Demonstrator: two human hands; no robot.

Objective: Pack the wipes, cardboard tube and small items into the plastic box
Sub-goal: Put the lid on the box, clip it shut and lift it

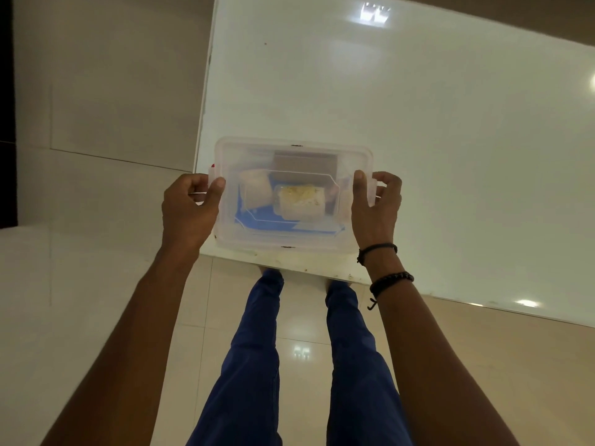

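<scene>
At the near corner of the white surface [418,140] we hold the lidded box [291,152], left hand [188,209] and right hand [375,207] each in a closed grip on its side latches, packed items showing through.

- A glossy white rectangular tabletop [418,123] fills the upper right, its left edge running steeply down toward the near corner.
- The near edge of the tabletop is scuffed and stained with small dark marks.
- Bright patches of overhead light reflect on the tabletop at the top, at the far right and near its lower edge.
- A shiny beige tiled floor [106,194] with thin grout lines spreads left and below, also mirroring a light.
- A dark vertical strip [6,107] borders the far left.
</scene>
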